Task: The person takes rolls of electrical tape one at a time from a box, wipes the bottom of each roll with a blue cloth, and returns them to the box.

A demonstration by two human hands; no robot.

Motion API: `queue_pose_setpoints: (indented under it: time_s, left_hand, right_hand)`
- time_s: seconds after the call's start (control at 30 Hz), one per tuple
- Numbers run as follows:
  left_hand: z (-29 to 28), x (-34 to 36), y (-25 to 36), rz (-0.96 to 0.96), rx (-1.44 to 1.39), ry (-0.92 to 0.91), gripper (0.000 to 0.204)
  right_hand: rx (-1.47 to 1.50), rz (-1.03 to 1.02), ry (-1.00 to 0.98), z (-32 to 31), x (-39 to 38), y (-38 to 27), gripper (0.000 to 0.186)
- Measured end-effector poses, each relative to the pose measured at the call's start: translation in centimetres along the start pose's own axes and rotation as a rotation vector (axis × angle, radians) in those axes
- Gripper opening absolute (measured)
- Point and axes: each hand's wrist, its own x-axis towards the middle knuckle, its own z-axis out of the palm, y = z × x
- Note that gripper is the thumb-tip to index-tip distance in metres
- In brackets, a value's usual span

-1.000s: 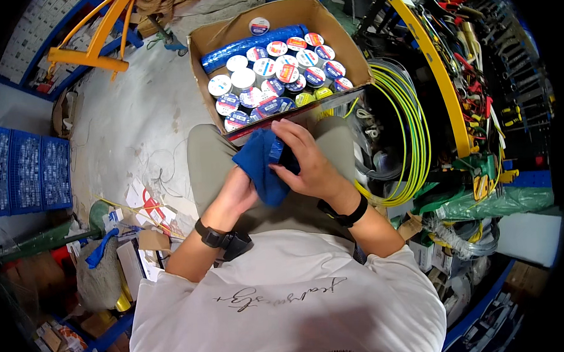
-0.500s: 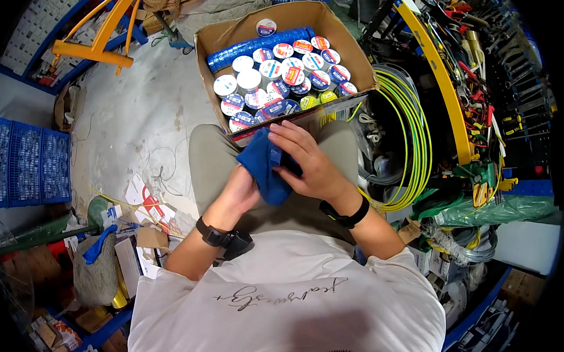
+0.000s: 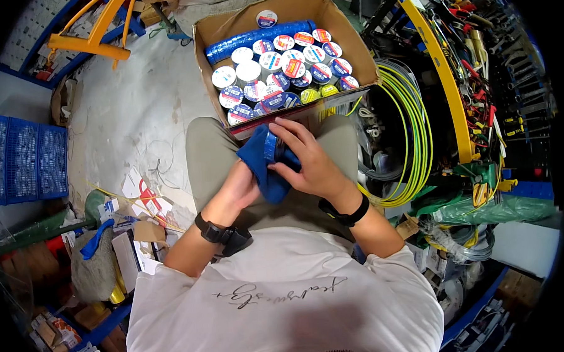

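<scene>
Exposure of the blue roll (image 3: 270,146) has increased slightly since the earlier frame: more of its side shows between the cloth and the right hand. Right hand (image 3: 308,164): thumb and fingers bent, apparently pinching the roll across its edges, fingertips toward 11 o'clock. Left hand (image 3: 239,186): closed about the blue cloth (image 3: 270,184), which wraps the roll's left and near sides; its fingertips are covered, so firmness cannot be told.

Progress, as judged: one roll is out and being worked within the cloth; that handling appears unfinished, since the roll has not left the hands. At 12 o'clock from them, just beyond the knees, stands the open cardboard box (image 3: 350,29), holding many labelled round rolls (image 3: 248,70) and a long blue wrapped stack (image 3: 260,41) along its far wall. How many of these have been treated cannot be established (no visible mark separates them).

Surroundings: a yellow-green cable coil (image 3: 413,164) at 3 o'clock; a tool rack (image 3: 437,62) at 2 o'clock; blue crates (image 3: 24,159) at 9 o'clock.
</scene>
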Motion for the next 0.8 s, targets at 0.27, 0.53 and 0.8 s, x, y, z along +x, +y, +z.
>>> queue_pose_setpoints:
  time_s: [0.27, 0.53, 0.8]
  left_hand:
    - [-0.5, 0.1, 0.2, -0.048, -0.076, -0.070, 0.036]
    - [-0.6, 0.6, 1.0, 0.038, -0.108, -0.129, 0.037]
    - [-4.0, 1.0, 1.8, -0.011, -0.350, -0.148, 0.040]
  right_hand:
    - [0.079, 0.077, -0.020, -0.4, 0.4, 0.1, 0.051]
    - [0.036, -0.016, -0.043, 0.0, 3.5, -0.1, 0.061]
    - [-0.059, 0.055, -0.452, -0.4, 10.4, -0.2, 0.057]
